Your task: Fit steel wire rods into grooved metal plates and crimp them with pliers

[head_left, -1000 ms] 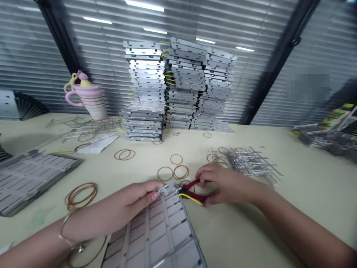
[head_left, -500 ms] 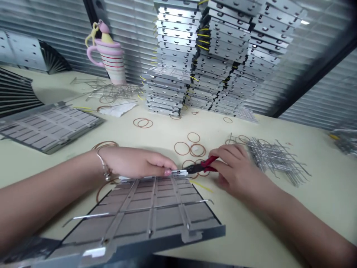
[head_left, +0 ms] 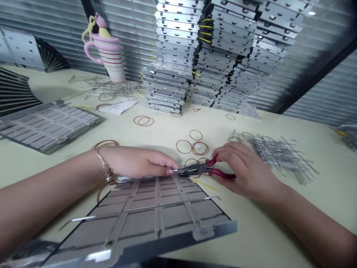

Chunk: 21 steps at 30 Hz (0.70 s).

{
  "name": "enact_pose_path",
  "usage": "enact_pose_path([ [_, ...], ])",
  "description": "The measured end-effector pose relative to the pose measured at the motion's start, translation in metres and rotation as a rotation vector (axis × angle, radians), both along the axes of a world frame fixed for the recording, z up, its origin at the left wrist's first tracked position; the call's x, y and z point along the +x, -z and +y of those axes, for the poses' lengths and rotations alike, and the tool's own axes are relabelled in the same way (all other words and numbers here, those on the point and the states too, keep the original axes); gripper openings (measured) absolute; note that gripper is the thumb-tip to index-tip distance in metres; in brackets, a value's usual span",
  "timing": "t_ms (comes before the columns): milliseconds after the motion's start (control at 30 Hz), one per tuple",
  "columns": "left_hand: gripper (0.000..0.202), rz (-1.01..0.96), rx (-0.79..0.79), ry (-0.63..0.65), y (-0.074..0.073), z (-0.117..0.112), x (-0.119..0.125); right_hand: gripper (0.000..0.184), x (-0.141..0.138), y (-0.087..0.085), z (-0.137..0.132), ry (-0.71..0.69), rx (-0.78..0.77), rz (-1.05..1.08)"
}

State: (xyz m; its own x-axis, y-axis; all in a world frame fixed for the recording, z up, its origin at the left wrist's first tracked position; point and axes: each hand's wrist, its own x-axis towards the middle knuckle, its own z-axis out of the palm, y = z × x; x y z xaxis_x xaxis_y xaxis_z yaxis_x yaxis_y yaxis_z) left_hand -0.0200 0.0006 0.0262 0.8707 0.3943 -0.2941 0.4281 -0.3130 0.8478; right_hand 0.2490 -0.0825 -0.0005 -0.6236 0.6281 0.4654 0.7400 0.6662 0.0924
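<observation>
- Now the metal tray (head_left: 156,212) lies at the near edge of the surface (head_left: 279,230), near side tipped up toward the camera; barely shifted from half a second ago.
- Left hand (head_left: 136,162) is clamped over the tray's far edge, fingers curled down on it, same grip as before; bracelet (head_left: 105,169) at the wrist.
- Pliers (head_left: 199,170): nose is on the tray's far edge, right beside the left fingertip. Red handles are now spread apart; half a second ago they sat closer together.
- Right hand (head_left: 245,173) is wrapped round the pliers' handles, fingers between them.
- Yellow strip (head_left: 205,184) lies loose on the surface just off the tray's far right corner.
- Rubber bands (head_left: 195,147) are scattered mid-surface, just beyond both hands.
- Wire pile (head_left: 279,154) sits toward the right edge; a second tray (head_left: 47,126) lies by the left edge.
- Tall tray stacks (head_left: 195,56) and a pink cup (head_left: 108,52) stand along the far edge.
- Closed blinds (head_left: 41,29) run behind, with ceiling lights reflected in them.
</observation>
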Motion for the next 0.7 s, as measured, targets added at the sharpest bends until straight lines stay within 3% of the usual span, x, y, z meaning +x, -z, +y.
enact_pose_path([
  [67, 0.024, 0.007, -0.011, 0.006, 0.003, 0.000, -0.001, 0.022, 0.000, 0.000, -0.001, 0.026, 0.012, -0.051],
  [167, 0.027, 0.015, -0.004, 0.007, 0.006, -0.001, 0.000, 0.016, -0.002, -0.001, -0.002, 0.083, -0.022, -0.127],
  [700, 0.031, 0.148, 0.106, 0.133, -0.006, -0.010, 0.003, 0.005, -0.019, 0.005, -0.009, 0.293, -0.087, -0.294],
])
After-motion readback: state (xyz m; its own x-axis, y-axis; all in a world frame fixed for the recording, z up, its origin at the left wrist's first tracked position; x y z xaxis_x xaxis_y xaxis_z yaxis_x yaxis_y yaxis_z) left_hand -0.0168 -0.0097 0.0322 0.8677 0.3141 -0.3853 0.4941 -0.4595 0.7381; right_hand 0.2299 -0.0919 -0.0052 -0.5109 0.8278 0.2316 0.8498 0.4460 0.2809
